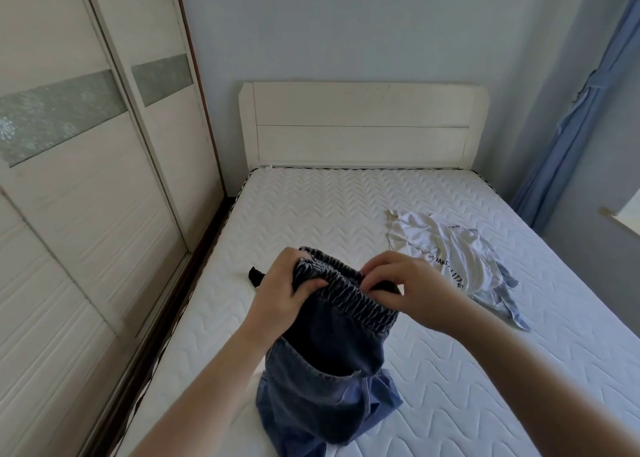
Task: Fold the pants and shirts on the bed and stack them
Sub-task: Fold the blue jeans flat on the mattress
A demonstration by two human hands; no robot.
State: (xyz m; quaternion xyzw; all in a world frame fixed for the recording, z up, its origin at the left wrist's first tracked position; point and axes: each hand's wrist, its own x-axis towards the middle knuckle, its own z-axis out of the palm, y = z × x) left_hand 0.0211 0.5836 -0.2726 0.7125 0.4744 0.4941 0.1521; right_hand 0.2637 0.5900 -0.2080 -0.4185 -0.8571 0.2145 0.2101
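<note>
Both hands have a grip on the jeans (329, 370) at the elastic waistband: left hand (280, 290) has its fingers curled over the left end with the thumb tucked in front, right hand (412, 283) pinches the band near its right end. Waist is held up off the bed (311, 207), legs hang down and bunch on the mattress close to the camera. Small black piece (255, 276) pokes out just behind the left hand, can't tell what it is. Further back to the right, a white shirt (446, 245) with dark lettering lies crumpled on top of a light blue shirt (505, 300). Headboard (363, 124) at the far end, wardrobe (86, 179) along the left.
</note>
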